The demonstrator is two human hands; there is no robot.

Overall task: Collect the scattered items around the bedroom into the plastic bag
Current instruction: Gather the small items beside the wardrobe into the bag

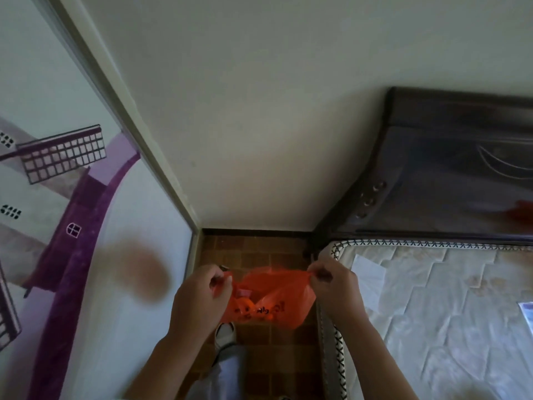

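An orange plastic bag (pixel 274 298) with dark print hangs over the brown tiled floor, stretched between my two hands. My left hand (pixel 199 298) pinches its left handle and my right hand (pixel 334 287) pinches its right handle, which holds the mouth apart. Something red or pink shows inside the bag near the left side; I cannot tell what it is. A white sheet of paper (pixel 367 281) lies on the mattress just right of my right hand. Another pale item (pixel 526 314) sits at the mattress's right edge, cut off by the frame.
A bare quilted mattress (pixel 447 327) with a dark headboard (pixel 461 168) fills the right. A wardrobe door with a purple windmill picture (pixel 72 212) stands on the left. Between them runs a narrow strip of tiled floor (pixel 253 249). My shoe (pixel 225 333) is below the bag.
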